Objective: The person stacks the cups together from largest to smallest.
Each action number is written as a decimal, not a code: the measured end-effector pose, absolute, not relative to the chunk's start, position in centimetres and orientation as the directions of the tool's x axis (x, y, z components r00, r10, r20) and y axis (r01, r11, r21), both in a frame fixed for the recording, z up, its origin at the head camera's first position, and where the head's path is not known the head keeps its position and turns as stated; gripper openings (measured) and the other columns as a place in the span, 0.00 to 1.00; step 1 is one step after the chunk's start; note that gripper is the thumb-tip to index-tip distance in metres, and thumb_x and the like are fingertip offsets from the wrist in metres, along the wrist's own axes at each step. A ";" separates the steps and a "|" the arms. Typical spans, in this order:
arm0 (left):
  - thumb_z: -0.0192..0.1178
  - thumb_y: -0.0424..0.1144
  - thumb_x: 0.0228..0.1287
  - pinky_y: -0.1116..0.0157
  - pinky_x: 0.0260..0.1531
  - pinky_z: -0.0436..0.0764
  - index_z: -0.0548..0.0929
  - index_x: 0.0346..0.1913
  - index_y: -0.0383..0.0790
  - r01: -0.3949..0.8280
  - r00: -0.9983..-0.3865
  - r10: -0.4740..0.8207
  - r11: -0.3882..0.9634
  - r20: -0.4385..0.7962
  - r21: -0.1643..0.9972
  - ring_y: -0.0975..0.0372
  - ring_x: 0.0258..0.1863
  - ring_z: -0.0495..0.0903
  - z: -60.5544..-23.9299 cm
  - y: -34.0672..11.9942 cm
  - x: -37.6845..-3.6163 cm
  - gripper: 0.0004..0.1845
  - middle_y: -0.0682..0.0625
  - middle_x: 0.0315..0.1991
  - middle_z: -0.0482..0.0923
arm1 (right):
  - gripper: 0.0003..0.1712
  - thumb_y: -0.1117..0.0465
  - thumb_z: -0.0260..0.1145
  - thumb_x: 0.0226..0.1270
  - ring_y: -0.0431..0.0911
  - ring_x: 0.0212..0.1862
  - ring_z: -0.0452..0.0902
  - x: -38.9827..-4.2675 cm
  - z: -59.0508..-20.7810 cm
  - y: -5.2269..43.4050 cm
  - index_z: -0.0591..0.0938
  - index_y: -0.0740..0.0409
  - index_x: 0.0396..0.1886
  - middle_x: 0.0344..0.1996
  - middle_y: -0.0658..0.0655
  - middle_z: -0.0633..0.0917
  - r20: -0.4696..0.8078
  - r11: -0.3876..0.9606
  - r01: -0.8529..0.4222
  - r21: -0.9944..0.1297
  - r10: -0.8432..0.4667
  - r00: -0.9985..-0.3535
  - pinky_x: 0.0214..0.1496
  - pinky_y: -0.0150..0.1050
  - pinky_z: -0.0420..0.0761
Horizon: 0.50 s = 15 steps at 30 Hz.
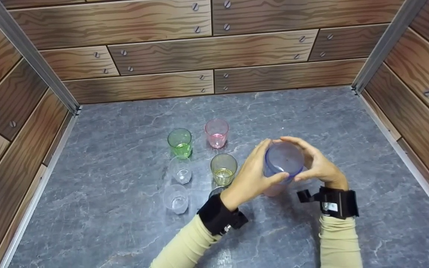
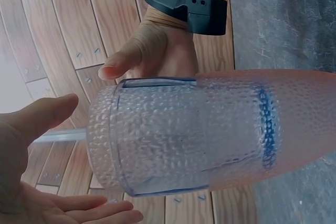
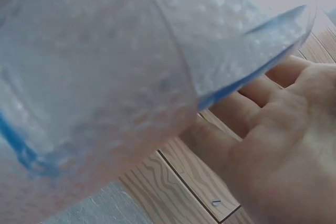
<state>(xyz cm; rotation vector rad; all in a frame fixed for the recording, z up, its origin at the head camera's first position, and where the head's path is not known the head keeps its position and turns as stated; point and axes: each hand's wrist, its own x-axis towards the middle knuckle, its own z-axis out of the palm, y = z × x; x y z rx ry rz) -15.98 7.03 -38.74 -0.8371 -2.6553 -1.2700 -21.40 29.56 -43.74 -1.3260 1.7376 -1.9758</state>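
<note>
A translucent blue cup point(image 1: 284, 160) with pebbled walls sits nested in a pink cup point(image 2: 304, 114); the blue base shows through the pink wall. My left hand point(image 1: 253, 175) curves round the blue cup from the left, thumb across the near side and fingertips at the far side. From the right, my right hand point(image 1: 320, 163) curls round the same cup near the top. In the right wrist view, its fingers point(image 3: 236, 111) pass behind the blue edge. The lower pink part is mostly hidden under the blue cup in the head view.
Left of the hands stand a green cup point(image 1: 180, 143), another pink cup point(image 1: 216, 133), a yellowish cup point(image 1: 223, 169) and two clear cups point(image 1: 181, 169). A dark-rimmed cup point(image 1: 216, 191) is partly covered by my left wrist. Wood-patterned walls point(image 1: 162, 56) enclose the grey table point(image 1: 106, 223).
</note>
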 end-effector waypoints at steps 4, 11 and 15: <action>0.64 0.48 0.55 0.56 0.70 0.63 0.56 0.69 0.31 0.498 -0.853 0.435 0.515 0.288 0.697 0.51 0.70 0.60 -38.7 6.7 -15.8 0.44 0.37 0.70 0.57 | 0.54 0.78 0.70 0.41 0.48 0.69 0.61 -21.3 -43.8 29.4 0.48 0.80 0.66 0.68 0.66 0.63 0.484 -0.300 -0.387 -0.872 -0.647 -0.589 0.69 0.36 0.69; 0.64 0.48 0.56 0.58 0.71 0.63 0.56 0.68 0.30 0.527 -0.840 0.435 0.510 0.326 0.680 0.52 0.70 0.60 -38.4 5.5 -15.3 0.43 0.38 0.70 0.58 | 0.50 0.79 0.68 0.43 0.49 0.68 0.65 -21.3 -43.8 29.2 0.52 0.81 0.65 0.66 0.67 0.65 0.479 -0.312 -0.367 -0.876 -0.646 -0.594 0.68 0.37 0.71; 0.63 0.48 0.56 0.58 0.71 0.62 0.57 0.68 0.31 0.528 -0.838 0.443 0.508 0.318 0.681 0.52 0.70 0.60 -38.1 4.8 -15.1 0.42 0.39 0.70 0.58 | 0.48 0.81 0.66 0.41 0.50 0.66 0.66 -21.2 -43.8 29.1 0.53 0.80 0.64 0.66 0.67 0.67 0.475 -0.306 -0.367 -0.879 -0.640 -0.604 0.66 0.39 0.73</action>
